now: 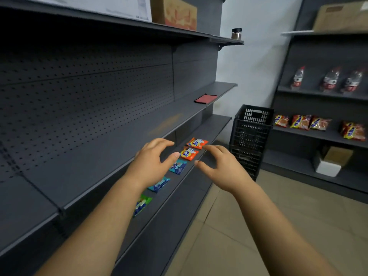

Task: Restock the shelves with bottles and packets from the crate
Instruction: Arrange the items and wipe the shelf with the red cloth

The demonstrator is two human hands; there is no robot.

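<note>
- On dark grey metal shelving [99, 148] along the left, 9 to 11 o'clock: perforated back panel, several tiers, mostly bare.
- Low tier at centre: row of five packets lying flat, running from 7 toward 12 o'clock. Two orange packets [192, 148] at the far end, two blue packets [169, 176] in the middle, one green-and-blue packet [142, 204] nearest.
- Left hand [151, 164] hovering over the row, fingers spread and relaxed, gripping nothing; thumb tip just beside the nearer orange packet, contact not discernible.
- Right hand [221, 166] at 1 o'clock of the row, above the shelf lip, fingers loosely apart, empty.
- Black plastic crate [251, 136] on the floor at 2 o'clock, stacked on another, past the shelf end; contents not visible.
- Second shelving unit [318, 136] at 3 o'clock: water bottles [328, 78] upright on an upper tier, red-yellow snack packets [318, 123] one tier lower, white box [326, 168] with a brown box on the bottom tier.
- Folded red cloth [205, 98] on the middle left tier at 12 o'clock.
- Small dark-capped jar [236, 33] and cardboard box [173, 12] on the top left tier.
- Beige tiled floor [229, 226], pale wall [254, 56] behind.
</note>
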